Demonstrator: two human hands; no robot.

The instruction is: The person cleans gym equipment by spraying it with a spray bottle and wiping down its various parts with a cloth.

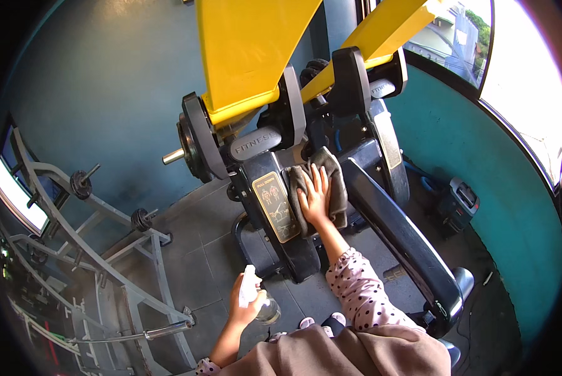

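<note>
My right hand (pixel 316 197) lies spread on a dark grey cloth (pixel 333 183), pressing it against the black frame of a pull-down exercise machine (pixel 304 258). Just left of the cloth is the machine's instruction placard (pixel 276 207), which bears writing and figures; the cloth covers part of its right edge. Lower down, my left hand (pixel 244 301) grips a spray bottle (pixel 267 311) with a white trigger head and a clear body. The bottle is apart from the machine, over the tiled floor. What lies beneath the cloth is hidden.
Yellow machine arms (pixel 248 51) rise above the frame, with a weight plate (pixel 191 145) at their left. A long black beam (pixel 398 235) slopes down to the right. Grey racks (pixel 107 263) stand at left. A dark portable case (pixel 457 204) sits by the teal wall (pixel 506 211).
</note>
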